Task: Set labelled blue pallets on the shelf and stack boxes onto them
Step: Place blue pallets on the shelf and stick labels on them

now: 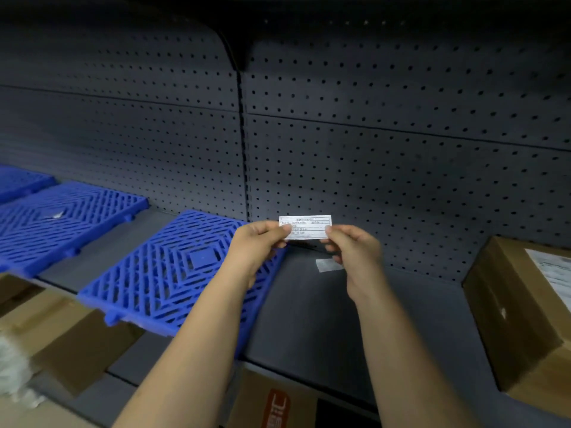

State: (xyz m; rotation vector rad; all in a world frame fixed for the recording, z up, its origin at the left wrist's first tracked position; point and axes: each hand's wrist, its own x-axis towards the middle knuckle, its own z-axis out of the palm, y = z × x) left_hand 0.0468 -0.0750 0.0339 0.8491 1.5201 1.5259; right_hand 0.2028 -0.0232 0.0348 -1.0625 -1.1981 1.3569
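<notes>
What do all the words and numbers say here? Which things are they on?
Nothing here can be read for sure.
white label, pinched by left hand and right hand: printed lines, too blurred.
sticker on the brown box: too blurred.
red mark on the bottom carton: cut off, unreadable.
slip on the shelf: no text visible.

Shelf point(309, 319) rundown, left to right
So the nearest pallet point(160, 273) lies on it with two more to its left, a paper slip point(329, 264) just right of it, a cardboard box point(519, 304) far right, pegboard point(370, 149) behind.
</notes>
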